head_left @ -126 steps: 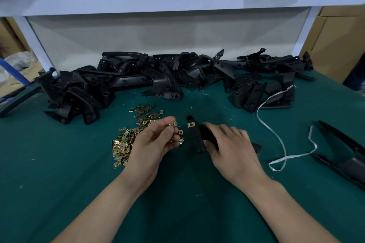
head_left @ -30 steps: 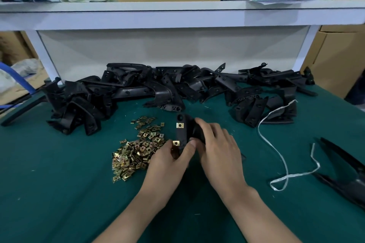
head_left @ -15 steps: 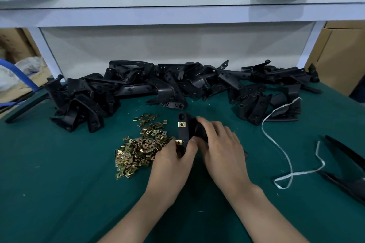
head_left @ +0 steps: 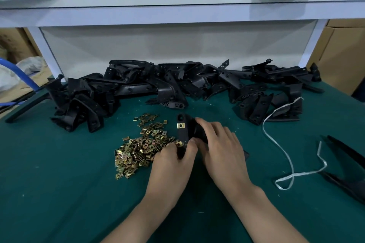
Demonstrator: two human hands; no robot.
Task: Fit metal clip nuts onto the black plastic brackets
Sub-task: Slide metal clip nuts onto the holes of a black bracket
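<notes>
Where it lies near the middle of the green-covered worktop [head_left: 59, 193], one long black plastic bracket [head_left: 182, 134] is held under both hands. Item, fitted: a square brass-coloured metal clip nut [head_left: 180, 125] is seated on the bracket's left edge, just below a round hole at the far end. Item, in hand: a second clip nut [head_left: 179, 144] is pinched at the same edge, nearer the person, by the curled thumb and forefinger of the left hand [head_left: 173, 165]. Whether it is fully home cannot be told, as the fingertips cover part of it. The right hand [head_left: 221, 148] is curled over the bracket's right side and grips it, so that the part is steadied against the push.

The step in hand is judged to be the seating of this second nut. It would best be done with the nut kept square to the edge and slid straight across until its hole is lined up with the hole in the plastic. A tilted nut is likely to jam or spring off. The bracket should be pinned flat meanwhile.

Item, stock: a heap of loose clip nuts [head_left: 138, 150] is spread just left of the left hand. Item, further parts: a long pile of black plastic brackets [head_left: 167, 85] is stacked along the back of the worktop. A white cord [head_left: 308, 172] is looped to the right, and beyond it a large black moulded part [head_left: 355, 187] is laid at the edge.
</notes>
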